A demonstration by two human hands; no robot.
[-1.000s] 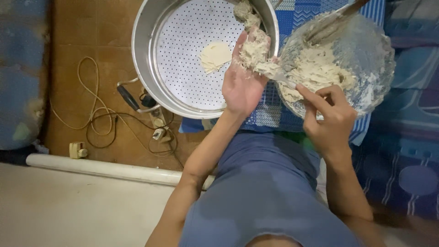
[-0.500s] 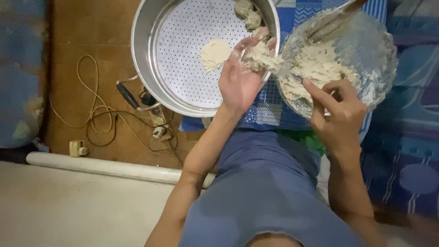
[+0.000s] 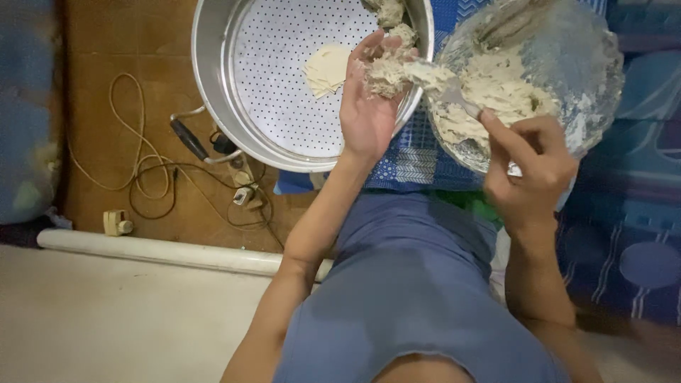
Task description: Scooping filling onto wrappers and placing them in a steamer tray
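The left hand [image 3: 369,106] lies palm up and cupped over the steamer tray [image 3: 284,92], a dough lump [image 3: 386,74] resting on its fingers. The right hand [image 3: 532,167] pinches a spoon [image 3: 447,89] (its tip touching the lump) over the glass bowl [image 3: 589,78] of filling [image 3: 496,89]. A flat wrapper [image 3: 326,69] lies on the tray, with cables [image 3: 156,170] on the floor beside.

A single head-worn camera looks steeply down from close above the person's own torso, framing the hands at the top, the floor [image 3: 106,319] left, with no second view.
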